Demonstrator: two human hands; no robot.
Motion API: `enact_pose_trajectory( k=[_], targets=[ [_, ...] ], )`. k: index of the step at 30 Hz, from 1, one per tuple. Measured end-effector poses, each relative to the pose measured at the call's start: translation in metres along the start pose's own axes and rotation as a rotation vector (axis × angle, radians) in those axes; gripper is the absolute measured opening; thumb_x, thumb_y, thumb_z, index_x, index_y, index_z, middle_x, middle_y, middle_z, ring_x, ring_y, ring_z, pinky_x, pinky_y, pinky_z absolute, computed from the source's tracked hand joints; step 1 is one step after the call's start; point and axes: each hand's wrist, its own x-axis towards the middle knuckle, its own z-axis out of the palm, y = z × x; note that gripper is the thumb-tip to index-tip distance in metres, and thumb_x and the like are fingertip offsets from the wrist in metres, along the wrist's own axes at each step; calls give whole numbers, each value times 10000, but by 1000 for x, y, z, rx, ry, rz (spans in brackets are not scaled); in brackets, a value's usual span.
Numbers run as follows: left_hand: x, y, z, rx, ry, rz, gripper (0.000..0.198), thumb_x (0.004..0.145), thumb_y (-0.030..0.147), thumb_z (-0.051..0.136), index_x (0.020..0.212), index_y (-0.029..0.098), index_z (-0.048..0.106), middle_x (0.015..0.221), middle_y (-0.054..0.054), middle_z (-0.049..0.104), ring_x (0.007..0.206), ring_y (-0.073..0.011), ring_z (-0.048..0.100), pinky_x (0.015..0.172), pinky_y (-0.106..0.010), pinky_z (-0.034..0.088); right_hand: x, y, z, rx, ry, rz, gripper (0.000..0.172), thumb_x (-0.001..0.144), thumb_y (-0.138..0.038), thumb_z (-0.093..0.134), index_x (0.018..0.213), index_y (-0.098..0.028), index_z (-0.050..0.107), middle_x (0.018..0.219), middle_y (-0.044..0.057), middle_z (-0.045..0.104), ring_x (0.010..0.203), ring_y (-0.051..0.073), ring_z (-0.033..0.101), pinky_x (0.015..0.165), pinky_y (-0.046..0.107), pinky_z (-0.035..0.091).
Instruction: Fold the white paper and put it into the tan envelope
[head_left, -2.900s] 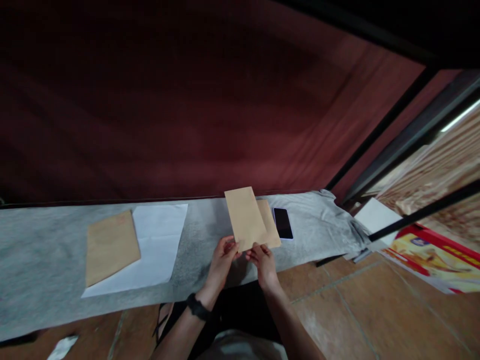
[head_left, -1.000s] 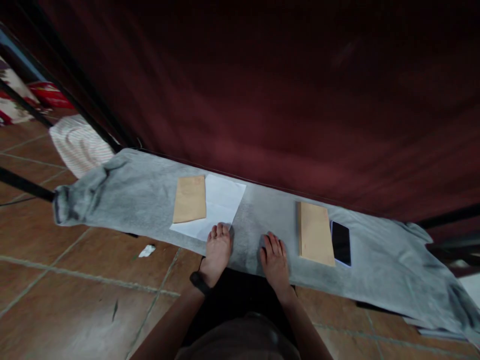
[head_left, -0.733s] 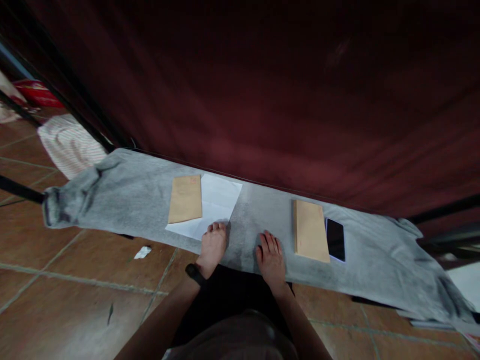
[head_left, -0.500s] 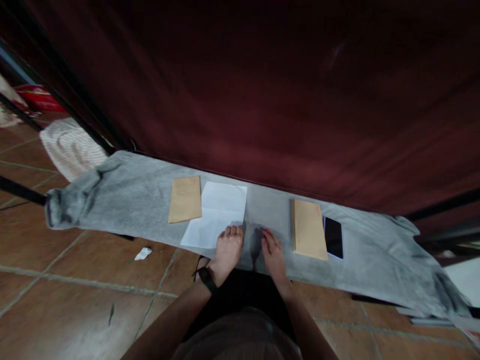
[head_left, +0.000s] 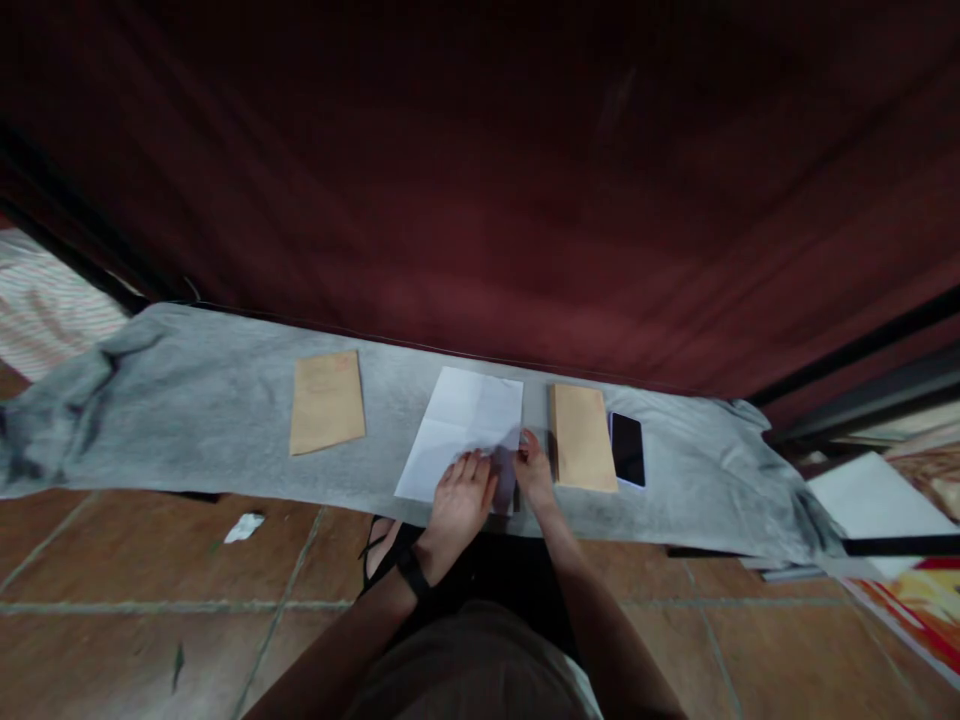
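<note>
A white sheet of paper (head_left: pixel 474 400) with fold creases lies on the grey cloth in front of me. My left hand (head_left: pixel 461 490) rests flat on its lower part, fingers stretched out. At the sheet's right edge is my right hand (head_left: pixel 532 472), its fingers curled in and closed on that edge; the fingertips are partly hidden. To the left, apart from the sheet, lies a single brown envelope (head_left: pixel 328 402). A stack of brown envelopes (head_left: pixel 585 437) sits just right of my right hand.
A phone (head_left: pixel 628 448) with a dark screen lies against the right side of the stack. Grey cloth (head_left: pixel 210 400) covers the long narrow surface. A dark red curtain (head_left: pixel 480 200) hangs behind it. A crumpled white scrap (head_left: pixel 244 527) lies on the tiled floor.
The paper has shifted right, away from the single envelope that overlapped its edge. My left hand has flattened out on it, and my right hand has closed at its right edge. The view has turned slightly.
</note>
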Motion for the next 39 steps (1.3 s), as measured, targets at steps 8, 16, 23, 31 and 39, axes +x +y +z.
enact_pose_trajectory(
  k=[8, 16, 23, 31, 39],
  targets=[
    [42, -42, 12, 204, -29, 77, 550, 980, 231, 363, 1501, 63, 413, 1600, -173, 363, 1524, -283, 237, 1225, -468, 243, -3, -17, 34, -440, -138, -427, 471, 1010, -267, 370, 1433, -133, 528, 1507, 137, 503, 1401, 227, 454, 1171, 402, 378],
    [73, -74, 21, 335, -67, 0, 574, 1008, 319, 330, 1526, 79, 389, 1603, -155, 358, 1522, -298, 239, 1240, -507, 170, 9, 1, 46, -813, -168, -508, 491, 1058, -336, 367, 1518, -175, 428, 1591, 113, 386, 1487, 250, 337, 1222, 485, 259],
    [75, -96, 7, 316, 81, -130, 602, 1010, 350, 308, 1501, 17, 411, 1567, -210, 396, 1516, -316, 253, 1242, -518, 152, 36, 3, 39, -905, -82, -421, 510, 1070, -355, 336, 1518, -126, 419, 1584, 147, 382, 1474, 282, 359, 1207, 506, 263],
    [154, -80, 28, 273, -152, 105, 555, 998, 252, 285, 1513, 105, 431, 1602, -113, 372, 1519, -273, 255, 1247, -483, 167, 91, -20, 76, -911, -209, -485, 506, 1082, -342, 248, 1513, -153, 436, 1587, 103, 398, 1481, 240, 350, 1225, 446, 229],
    [154, -114, 29, 283, 7, -80, 640, 1011, 375, 281, 1537, 16, 342, 1597, -203, 340, 1520, -298, 248, 1240, -494, 175, 126, -4, 56, -943, -102, -347, 551, 1071, -388, 262, 1548, -131, 363, 1607, 124, 347, 1491, 283, 320, 1213, 504, 217]
  ],
)
